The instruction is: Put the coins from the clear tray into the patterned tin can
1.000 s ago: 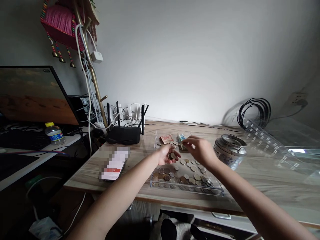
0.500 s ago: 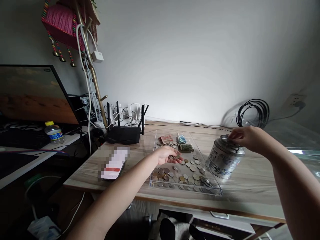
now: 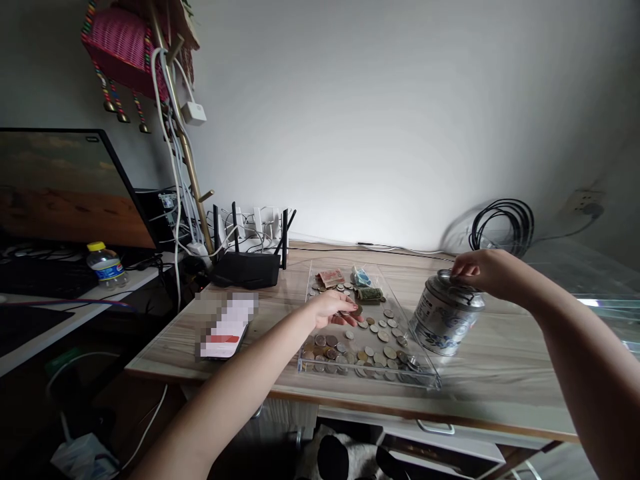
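Observation:
My left hand [image 3: 336, 309] hovers over a clear plastic tray [image 3: 306, 368], palm turned up, with a few coins [image 3: 345, 312] held between its thumb and curled fingers. Many loose coins [image 3: 379, 359] lie across the tray. At its far end sit a reddish banknote [image 3: 331, 278], a bluish banknote [image 3: 361, 277] and a folded greenish banknote [image 3: 369, 294]. Right of the tray stands a silver tin [image 3: 443, 323] with printed patterns. My right hand [image 3: 473, 270] is on top of the tin, fingers pinched together at its lid; whatever they hold is hidden.
A phone [image 3: 227, 330] lies on the desk left of the tray, with a black router [image 3: 245, 268] behind it. Coiled black cable [image 3: 503, 227] leans on the wall at the back right. A yellow-capped bottle [image 3: 107, 267] stands on the left desk, beside a monitor [image 3: 70, 193].
My left thumb has shifted over the coins in its palm. My right hand stays at the tin's lid with only a slight movement. The view has turned a little.

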`<state>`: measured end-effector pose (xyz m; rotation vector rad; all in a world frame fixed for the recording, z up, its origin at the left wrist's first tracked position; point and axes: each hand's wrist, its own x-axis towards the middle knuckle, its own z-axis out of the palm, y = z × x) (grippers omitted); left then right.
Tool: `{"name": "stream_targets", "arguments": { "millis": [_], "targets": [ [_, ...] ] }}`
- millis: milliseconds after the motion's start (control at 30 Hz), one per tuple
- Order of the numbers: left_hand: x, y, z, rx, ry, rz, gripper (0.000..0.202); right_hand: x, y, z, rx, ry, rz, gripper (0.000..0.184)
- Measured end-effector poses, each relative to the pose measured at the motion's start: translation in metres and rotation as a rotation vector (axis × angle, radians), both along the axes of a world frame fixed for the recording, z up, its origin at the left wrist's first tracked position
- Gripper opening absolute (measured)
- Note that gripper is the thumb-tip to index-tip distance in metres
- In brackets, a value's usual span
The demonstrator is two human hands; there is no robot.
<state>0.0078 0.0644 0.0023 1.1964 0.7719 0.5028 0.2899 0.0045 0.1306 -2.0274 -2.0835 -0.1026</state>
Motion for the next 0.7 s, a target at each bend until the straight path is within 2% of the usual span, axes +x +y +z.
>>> {"name": "stream_targets", "arguments": {
  "millis": [200,267,367,433,467,500,600,700],
  "targets": [
    [0.0,0.001,-0.002,-0.017,-0.044,0.016,0.011,0.006,0.002,0.001,-0.103,0.004,0.051,0.013],
    [0.0,0.002,-0.003,-0.033,-0.067,0.021,0.012,0.007,0.0,0.0,-0.076,0.011,0.049,0.015],
    [0.0,0.002,-0.003,-0.041,-0.092,0.038,0.014,-0.008,-0.008,-0.003,0.167,0.006,0.038,0.022],
    [0.0,0.0,-0.001,-0.034,-0.102,0.043,0.015,-0.03,-0.015,-0.011,0.338,0.042,0.053,0.024],
    [0.0,-0.001,0.0,-0.03,-0.105,0.041,0.015,-0.044,-0.018,-0.017,0.354,0.081,0.083,0.024],
    [0.0,-0.002,0.001,-0.027,-0.106,0.038,0.015,-0.059,-0.019,-0.024,0.317,0.124,0.132,0.025],
    [0.0,-0.005,0.004,-0.014,-0.105,0.034,0.018,-0.097,-0.015,-0.053,0.08,0.231,0.302,0.029],
    [0.001,-0.005,0.003,-0.007,-0.11,0.019,0.02,-0.117,-0.002,-0.08,-0.057,0.302,0.401,0.027]
  ]
}}
